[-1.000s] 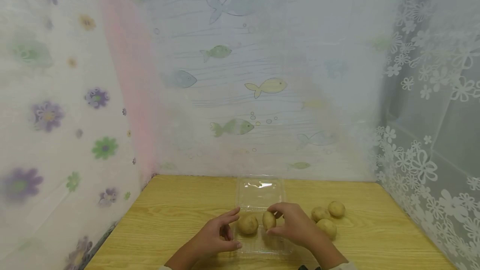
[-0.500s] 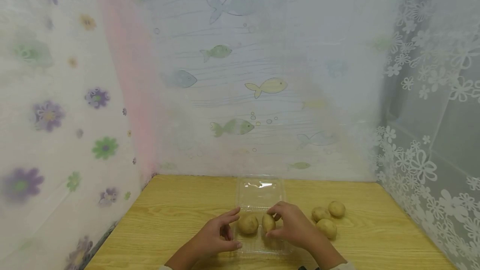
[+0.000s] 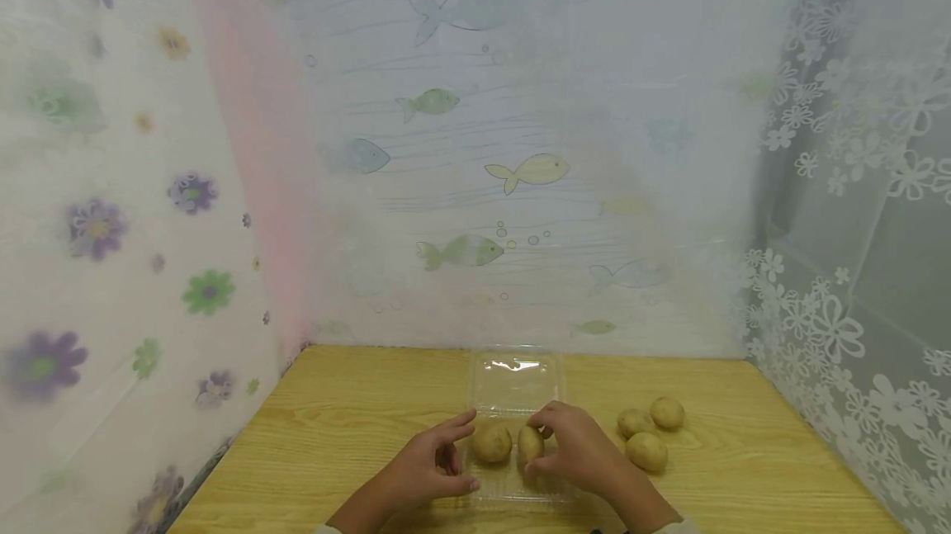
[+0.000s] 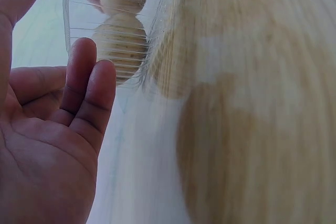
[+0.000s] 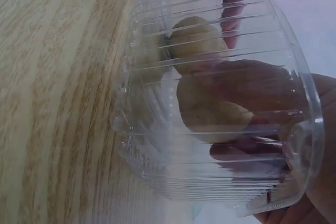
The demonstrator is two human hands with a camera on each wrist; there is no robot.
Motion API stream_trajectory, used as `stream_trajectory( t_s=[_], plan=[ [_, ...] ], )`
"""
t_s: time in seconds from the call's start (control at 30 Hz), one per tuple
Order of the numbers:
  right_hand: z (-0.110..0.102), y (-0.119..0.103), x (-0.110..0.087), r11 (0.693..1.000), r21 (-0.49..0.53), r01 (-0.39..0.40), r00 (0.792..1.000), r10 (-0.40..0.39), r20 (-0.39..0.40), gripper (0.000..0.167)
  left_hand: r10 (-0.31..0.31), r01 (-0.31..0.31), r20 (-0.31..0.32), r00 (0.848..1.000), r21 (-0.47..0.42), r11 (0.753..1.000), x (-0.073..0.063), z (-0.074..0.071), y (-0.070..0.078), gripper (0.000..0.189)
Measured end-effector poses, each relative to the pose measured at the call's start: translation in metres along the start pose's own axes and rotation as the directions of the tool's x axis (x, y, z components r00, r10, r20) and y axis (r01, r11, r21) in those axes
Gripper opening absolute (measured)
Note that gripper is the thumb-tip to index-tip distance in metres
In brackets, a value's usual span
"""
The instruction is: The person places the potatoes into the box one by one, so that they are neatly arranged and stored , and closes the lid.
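Note:
A clear plastic clamshell container [image 3: 508, 483] lies unfolded on the table, its lid [image 3: 516, 389] tipped back toward the wall. One round potato [image 3: 492, 443] sits in the left part of the base. Beside it my right hand [image 3: 583, 447] holds a second potato [image 3: 531, 445] upright between thumb and fingers, low inside the base. Through the ribbed side in the right wrist view, the fingers reach over the rim around this potato [image 5: 210, 111]. My left hand [image 3: 427, 468] is at the container's left side, thumb and fingers spread apart, fingertips [image 4: 81, 51] right at the clear wall.
Three more potatoes [image 3: 646, 452] rest close together on the wood-grain table [image 3: 357, 402], right of the container. A dark object [image 3: 598, 531] peeks in at the bottom edge. Patterned sheets [image 3: 520, 270] stand behind and along both sides.
The potato in my right hand has shifted slightly left, toward the other one, and the right hand has moved with it. My left hand stays in place.

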State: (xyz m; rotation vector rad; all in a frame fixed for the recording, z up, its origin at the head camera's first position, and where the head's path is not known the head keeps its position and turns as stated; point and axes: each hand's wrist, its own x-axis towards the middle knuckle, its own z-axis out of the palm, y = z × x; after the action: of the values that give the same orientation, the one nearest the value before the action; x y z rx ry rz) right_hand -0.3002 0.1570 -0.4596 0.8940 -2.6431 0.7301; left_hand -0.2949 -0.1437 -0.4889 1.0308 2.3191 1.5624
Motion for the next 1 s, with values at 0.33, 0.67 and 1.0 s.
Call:
stream_trajectory(
  t_s=[0.33, 0.67, 1.0],
  plan=[
    [0.0038, -0.0006, -0.0005, 1.000, -0.013, -0.005, 1.000, 0.005, 0.023, 0.050, 0.015, -0.015, 0.007, 1.000, -0.009, 1.000, -0.0009, 0.0001, 0.0014, 0.085],
    [0.0055, -0.0010, -0.0001, 0.999, -0.046, 0.012, 0.999, -0.010, 0.036, 0.049, 0.026, -0.026, 0.007, 1.000, -0.003, 1.000, -0.0002, 0.0003, -0.0004, 0.085],
    [0.0083, -0.0022, -0.0012, 0.997, -0.080, 0.006, 1.000, -0.004, 0.028, 0.053, 0.003, -0.003, -0.006, 1.000, 0.001, 1.000, 0.0003, 0.0002, -0.0017, 0.084]
  ],
)
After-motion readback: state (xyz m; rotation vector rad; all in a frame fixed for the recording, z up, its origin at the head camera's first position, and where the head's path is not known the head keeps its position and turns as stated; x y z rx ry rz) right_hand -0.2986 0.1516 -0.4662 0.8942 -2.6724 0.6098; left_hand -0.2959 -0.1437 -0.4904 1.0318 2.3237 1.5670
